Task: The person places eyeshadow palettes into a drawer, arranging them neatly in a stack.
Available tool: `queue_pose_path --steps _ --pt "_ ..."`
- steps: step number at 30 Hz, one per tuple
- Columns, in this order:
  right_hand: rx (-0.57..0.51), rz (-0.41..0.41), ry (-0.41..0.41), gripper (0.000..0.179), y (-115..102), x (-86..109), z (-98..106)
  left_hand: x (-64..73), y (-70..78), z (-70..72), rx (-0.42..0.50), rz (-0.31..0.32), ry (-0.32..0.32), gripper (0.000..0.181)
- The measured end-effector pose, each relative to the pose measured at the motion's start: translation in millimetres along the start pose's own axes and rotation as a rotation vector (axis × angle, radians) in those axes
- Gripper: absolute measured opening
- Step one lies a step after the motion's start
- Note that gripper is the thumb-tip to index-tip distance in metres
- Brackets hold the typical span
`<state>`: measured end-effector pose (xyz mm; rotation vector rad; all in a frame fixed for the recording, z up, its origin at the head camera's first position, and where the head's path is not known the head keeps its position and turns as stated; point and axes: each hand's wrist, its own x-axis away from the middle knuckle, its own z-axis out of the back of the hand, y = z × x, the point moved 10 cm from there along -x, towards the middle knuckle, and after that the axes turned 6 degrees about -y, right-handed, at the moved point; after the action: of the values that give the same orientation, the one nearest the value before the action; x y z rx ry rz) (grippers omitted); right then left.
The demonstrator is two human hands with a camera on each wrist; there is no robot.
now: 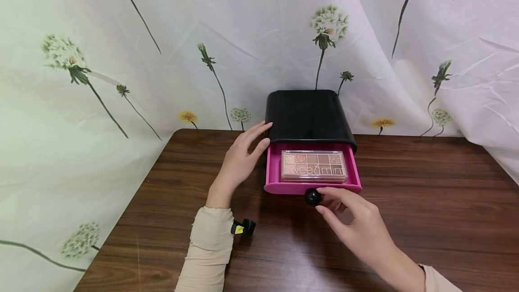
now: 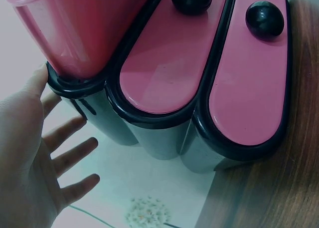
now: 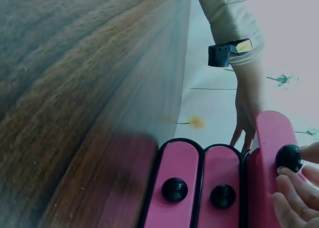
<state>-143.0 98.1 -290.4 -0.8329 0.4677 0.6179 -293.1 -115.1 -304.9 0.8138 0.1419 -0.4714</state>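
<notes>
A black drawer box [image 1: 308,116] stands at the back of the table, its pink top drawer [image 1: 273,166] pulled out. Inside that drawer lies an eyeshadow palette [image 1: 313,166] with a clear lid lettered "sweet mint". My right hand [image 1: 358,224] pinches the round black knob [image 1: 312,196] on the drawer's front between thumb and fingers. At the box's left side, my left hand [image 1: 243,157] rests its fingertips near the upper front corner, fingers spread and fairly straight. Two lower pink drawers [image 2: 167,63] sit closed beneath, each with a black knob, as the left wrist view shows.
The box stands on a dark wood-grain table [image 1: 425,202]. Right behind it hangs a white cloth [image 1: 263,26] printed with dandelions. A small black camera [image 1: 245,227] is strapped to the left wrist, over the beige sleeve [image 1: 211,247].
</notes>
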Motion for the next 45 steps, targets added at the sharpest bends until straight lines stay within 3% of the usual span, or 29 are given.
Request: queue_pose_path --steps 7,25,45 --pt "0.035 -0.019 -0.003 0.054 3 0.0 -7 -0.2 0.5 0.5 -0.006 -0.001 0.004 0.049" --pt "0.038 0.048 0.053 0.056 0 -5.0 -2 1.0 1.0 1.2 -0.016 0.004 0.03 0.051" --pt "-0.001 0.041 0.076 0.045 11 -24.5 1 -0.7 1.4 0.2 -0.012 -0.013 0.019 0.051"
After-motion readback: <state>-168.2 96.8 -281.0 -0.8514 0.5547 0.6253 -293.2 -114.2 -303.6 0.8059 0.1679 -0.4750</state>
